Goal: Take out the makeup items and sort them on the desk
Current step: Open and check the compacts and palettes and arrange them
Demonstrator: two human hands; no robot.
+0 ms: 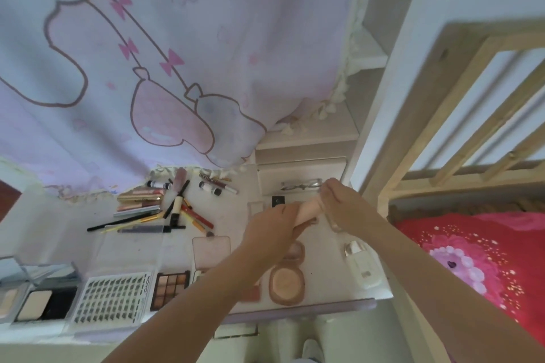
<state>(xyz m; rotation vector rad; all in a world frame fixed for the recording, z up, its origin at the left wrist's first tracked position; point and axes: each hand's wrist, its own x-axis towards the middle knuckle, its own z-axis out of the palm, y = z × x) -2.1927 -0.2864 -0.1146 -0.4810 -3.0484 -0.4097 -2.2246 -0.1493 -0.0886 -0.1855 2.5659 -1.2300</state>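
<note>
Holding a peach-coloured tube [306,211] between both hands above the desk [138,247], the person is shown partway through the sorting. The tube's lower end is enclosed by the curled fingers of the left hand [277,222]; its upper end is pinched by the fingertips of the right hand [342,202], near a clear acrylic organiser [331,221] whose edges are only faintly made out. Whether the tube is being lifted from that organiser cannot be told.

Items already laid out are seen as groups: a loose heap of pencils and brushes [165,215] at the back, a tray of false lashes [110,299], an eyeshadow palette [169,289] and two powder compacts [38,300] along the front edge, a round pressed powder [287,283] beneath the left forearm, and a white bottle [361,267] at the right.

For the step to be done well, the tube is best passed to a single hand and set down beside other tube-shaped items rather than on the heap, where it could roll. A flat, bare patch of desk is preferred, and the open compacts should be avoided by the forearms.
</note>
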